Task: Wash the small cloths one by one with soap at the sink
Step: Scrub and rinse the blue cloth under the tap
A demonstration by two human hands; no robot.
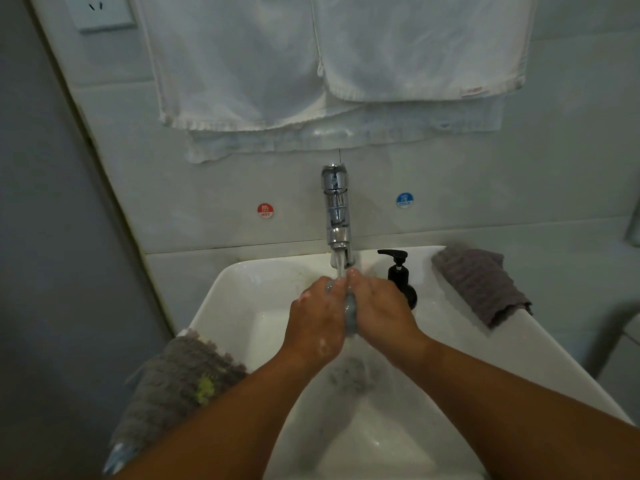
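My fingers (363,285) curl round the wet grey cloth (351,315), which is squeezed between my left hand (317,317) and right hand (379,306) under the tap's (337,209) stream, over the sink (221,306). My palms hide most of the cloth. The soap bottle (400,277) is half hidden behind my right hand.

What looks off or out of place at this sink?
The grey cloth on the sink's left rim carries a yellow-green stain and hangs over the outer edge, so it might slip off. Nothing else stands out.
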